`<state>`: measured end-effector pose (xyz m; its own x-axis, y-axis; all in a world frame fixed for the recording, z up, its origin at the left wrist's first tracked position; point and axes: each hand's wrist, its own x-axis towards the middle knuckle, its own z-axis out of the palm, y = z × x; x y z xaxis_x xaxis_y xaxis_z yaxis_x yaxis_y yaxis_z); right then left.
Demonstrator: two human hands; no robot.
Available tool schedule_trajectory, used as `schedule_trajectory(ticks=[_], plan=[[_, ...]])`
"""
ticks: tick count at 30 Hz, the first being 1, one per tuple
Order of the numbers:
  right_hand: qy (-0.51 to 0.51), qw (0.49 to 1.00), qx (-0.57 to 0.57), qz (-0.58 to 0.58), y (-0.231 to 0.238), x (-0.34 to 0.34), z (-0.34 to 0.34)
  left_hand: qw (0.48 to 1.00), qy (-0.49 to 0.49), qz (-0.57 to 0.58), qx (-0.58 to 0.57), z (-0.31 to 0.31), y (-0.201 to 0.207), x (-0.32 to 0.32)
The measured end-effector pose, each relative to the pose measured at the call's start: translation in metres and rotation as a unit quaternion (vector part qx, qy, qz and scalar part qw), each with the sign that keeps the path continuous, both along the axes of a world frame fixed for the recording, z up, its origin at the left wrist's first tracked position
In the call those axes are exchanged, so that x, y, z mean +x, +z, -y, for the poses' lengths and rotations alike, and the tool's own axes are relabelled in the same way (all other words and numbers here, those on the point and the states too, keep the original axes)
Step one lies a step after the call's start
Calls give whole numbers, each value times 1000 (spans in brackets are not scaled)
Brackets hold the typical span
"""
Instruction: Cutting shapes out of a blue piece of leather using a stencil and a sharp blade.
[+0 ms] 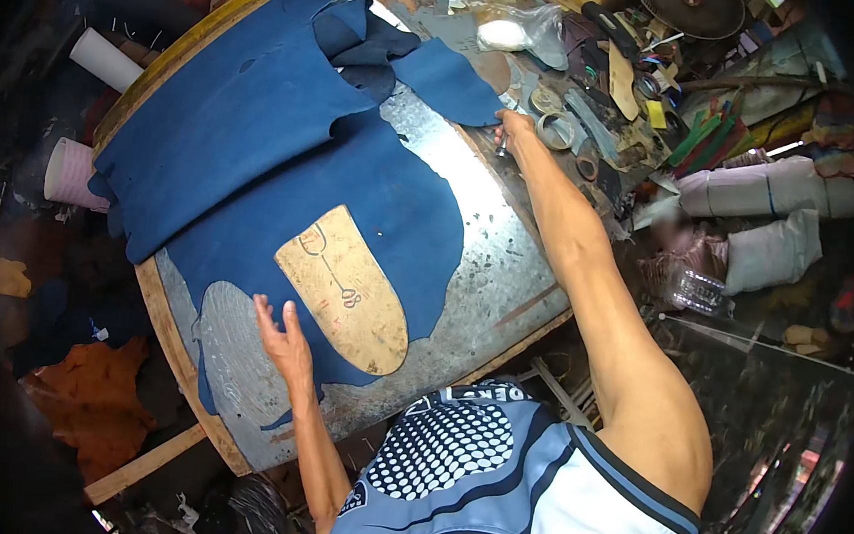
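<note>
In the head view, a large blue sheet (402, 200), smooth and leather-like with wavy borders, is spread over the bench (517, 269); its upper layer is folded over toward the far left edge. On the sheet, close to the near edge of the bench, a tan template (345, 291) is laid flat, straight at one end and rounded at the other, marked with a dark line drawing. By the right hand (515, 130) a blue flap (446, 83) is pinched at its corner, beyond the right edge of the metal; a small metal object (501, 150) is also held. The left hand (285, 349) is kept with fingers spread, between the template and a rounded gap in the sheet near the left edge; whether the sheet is touched cannot be told.

The bench top is made of grey, scratched metal, bordered by wood. On the right, tape rolls (556, 130) and a clear plastic bag (531, 34) are crowded near the flap. Beyond the left edge a white roll (105, 59) and orange-brown material (95, 402) are seen. Part of the sheet is hidden by the fold and the left hand.
</note>
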<state>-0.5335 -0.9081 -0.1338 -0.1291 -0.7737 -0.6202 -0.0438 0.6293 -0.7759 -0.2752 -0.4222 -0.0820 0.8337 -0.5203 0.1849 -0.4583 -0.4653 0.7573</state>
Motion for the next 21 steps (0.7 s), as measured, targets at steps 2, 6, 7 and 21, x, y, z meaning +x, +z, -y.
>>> schedule_trajectory(ticks=[2,6,7,21], plan=[[-38,997,-52,35,2,13,-3,994,14,-100,-35,-11,15,2],[47,928,-234,287,102,0,-70,946,41,-318,-50,-21,49,-17],[51,923,-255,285,144,12,-104,946,12,-321,-41,-28,45,-25],[331,863,-116,363,263,215,-401,854,-181,-437,-216,-134,-15,-34]])
